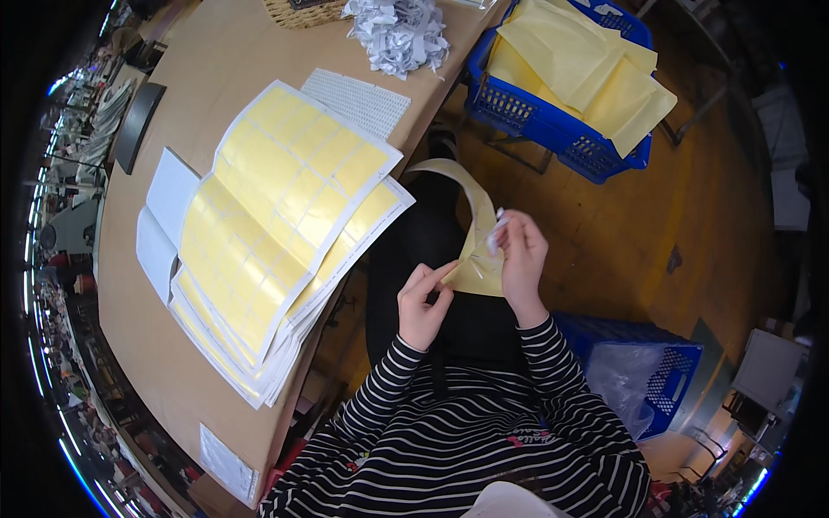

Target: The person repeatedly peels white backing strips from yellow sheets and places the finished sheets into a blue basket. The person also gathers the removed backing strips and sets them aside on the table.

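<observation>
A curved piece of yellow sheet (485,281) lies over my lap, with one end bending up toward the table edge. My left hand (423,302) pinches its near left edge between thumb and fingers. Just above the sheet's right side, my right hand (523,259) is closed on a small bunch of white paper scraps (496,235). A few thin white slivers show on the yellow surface between the hands. To the left, a stack of large yellow label sheets (268,186) with white borders lies fanned out on the table.
The brown table (147,345) holds a heap of white paper shreds (397,34), a white perforated sheet (358,102) and a plastic-wrapped packet (226,462). A blue crate (527,108) of yellow sheets stands at the far right. Another blue crate (682,380) with clear plastic sits by my right arm.
</observation>
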Motion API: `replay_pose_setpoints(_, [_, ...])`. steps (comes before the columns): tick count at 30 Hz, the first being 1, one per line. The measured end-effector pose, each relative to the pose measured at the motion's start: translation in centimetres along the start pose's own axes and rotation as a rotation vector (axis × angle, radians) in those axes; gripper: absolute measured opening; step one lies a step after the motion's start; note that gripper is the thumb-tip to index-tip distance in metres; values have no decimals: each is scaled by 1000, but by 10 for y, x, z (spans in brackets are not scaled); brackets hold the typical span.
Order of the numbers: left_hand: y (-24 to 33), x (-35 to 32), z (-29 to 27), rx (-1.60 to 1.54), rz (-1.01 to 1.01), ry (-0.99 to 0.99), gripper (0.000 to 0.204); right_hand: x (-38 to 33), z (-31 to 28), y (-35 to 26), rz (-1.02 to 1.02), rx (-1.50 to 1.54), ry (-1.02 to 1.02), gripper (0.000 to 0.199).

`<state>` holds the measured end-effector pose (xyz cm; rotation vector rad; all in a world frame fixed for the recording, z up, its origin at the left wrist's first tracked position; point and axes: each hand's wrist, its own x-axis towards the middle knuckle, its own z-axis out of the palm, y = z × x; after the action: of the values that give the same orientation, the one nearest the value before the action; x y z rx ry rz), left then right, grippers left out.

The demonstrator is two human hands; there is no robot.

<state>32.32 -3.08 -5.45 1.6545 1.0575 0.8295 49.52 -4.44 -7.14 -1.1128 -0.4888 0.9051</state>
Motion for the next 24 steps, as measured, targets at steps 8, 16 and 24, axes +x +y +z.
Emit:
replay_pose_setpoints(8, [-37,-25,-21,-446,-501,16,26,42,-36,-28,-3,279,333,23])
replay_pose_setpoints(16, [-47,-26,-7,-502,-408,-234,71,-13,5,-16,-417,-906,-529,37])
replay_pose_setpoints(24, [-45,-11,-9,-104,-157,-192,35,-26,16,8,-358,-978,-647,39])
